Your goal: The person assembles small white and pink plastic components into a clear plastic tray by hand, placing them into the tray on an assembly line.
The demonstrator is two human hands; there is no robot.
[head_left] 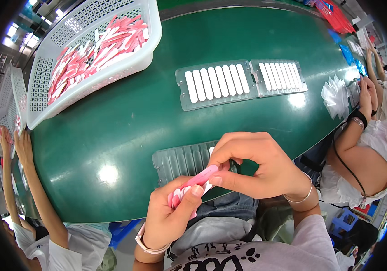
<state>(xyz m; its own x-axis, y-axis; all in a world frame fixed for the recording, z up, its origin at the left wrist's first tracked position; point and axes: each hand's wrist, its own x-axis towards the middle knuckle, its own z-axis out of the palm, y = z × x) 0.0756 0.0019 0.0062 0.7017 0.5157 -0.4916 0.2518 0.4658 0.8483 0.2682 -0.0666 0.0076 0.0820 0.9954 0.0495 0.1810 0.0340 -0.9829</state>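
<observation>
My left hand [171,216] is closed around a small bunch of flat, round-ended pink-and-white strips [180,193] that look like nail files. My right hand [257,166] pinches the upper end of one pink nail file [202,177], whose lower part still lies against the bunch. Just beyond both hands is a clear plastic tray [171,161] with long grooves. The grooves I can see on its left hold nothing. A white strip lies at its right, partly covered by my right fingers, so the rest of that end is hidden.
Two clear trays [216,86] [280,77] of white strips lie farther back on the green table [89,149]. A white basket [89,81] of pink-and-white strips stands at the back left. Clear plastic sleeves [335,97] lie at right. Co-workers' arms [44,198] [356,122] are on both sides.
</observation>
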